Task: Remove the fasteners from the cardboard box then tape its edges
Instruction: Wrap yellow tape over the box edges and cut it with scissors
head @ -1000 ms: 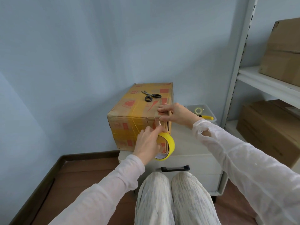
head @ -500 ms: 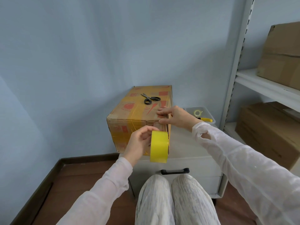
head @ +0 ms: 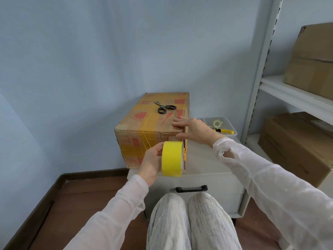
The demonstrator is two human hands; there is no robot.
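Observation:
A worn cardboard box (head: pixel 142 129) with red print and yellow tape stands on a white drawer cabinet (head: pixel 207 170). My left hand (head: pixel 151 163) grips a roll of yellow tape (head: pixel 172 158), held edge-on against the box's near right vertical corner. My right hand (head: pixel 192 130) rests over the top right corner of the box, fingers flat on the top and thumb on the front face. Black-handled scissors (head: pixel 164 107) lie on top of the box.
A clear plastic bin (head: pixel 228 123) behind my right hand holds a small roll and a yellow-handled tool (head: pixel 225 131). White metal shelving (head: pixel 288 91) at the right carries large cardboard boxes (head: pixel 297 147). My knees are in front of the cabinet's black drawer handle (head: pixel 191 188).
My left hand turned the tape roll from face-on to edge-on and brought it down along the box's right corner. My right hand stayed on the top corner.

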